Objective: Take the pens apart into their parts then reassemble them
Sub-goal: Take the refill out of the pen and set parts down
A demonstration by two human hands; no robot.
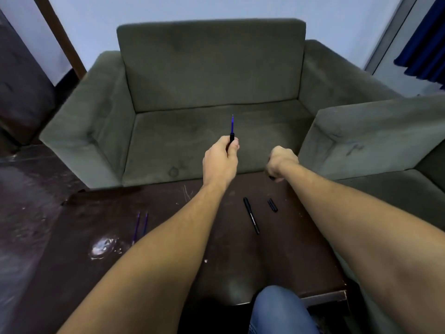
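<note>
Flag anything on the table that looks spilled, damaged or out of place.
A shiny, wet-looking smear sits on the dark brown table near its left edge, beside two thin blue refills, like a spill or residue. Pale scratches mark the far edge. The loose black pen parts suit the task.

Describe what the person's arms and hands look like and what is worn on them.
The left forearm and right forearm are bare, with no sleeves in view. The left hand and right hand wear no gloves, and no watch, bracelet or ring shows. Blue jeans cover the knee at the bottom.
</note>
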